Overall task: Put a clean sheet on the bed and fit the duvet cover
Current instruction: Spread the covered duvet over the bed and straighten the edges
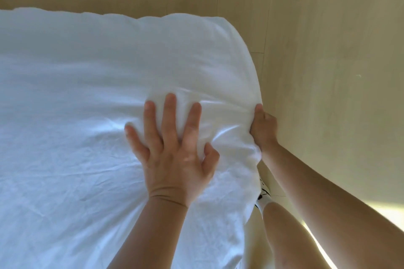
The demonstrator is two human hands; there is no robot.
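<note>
Bed (65, 159) covered by white sheet (87, 94) across entire visible top, from left edge to right edge and to far edge. Fabric lightly creased, with wrinkles fanning out from right edge toward centre. Far right corner of bed rounded, sheet draped over it.

Left hand (172, 148): released, palm down, fingers (168, 116) spread flat on sheet near right edge of bed. Thumb bent, tip dug into a small ridge of fabric. Nothing gripped.

Right hand (263, 129): clenched on sheet at right edge of bed, fingers curled under the overhanging fabric, thumb on top. Cloth bunched into tight folds between the two hands and drawn toward the clenched fist.

Both forearms bare, entering from near edge. Sock (263, 194), white with black markings, visible just beside right side of bed, below the overhanging sheet. Light wooden floor (328, 50) around far and right sides of bed. Duvet cover not identifiable.
</note>
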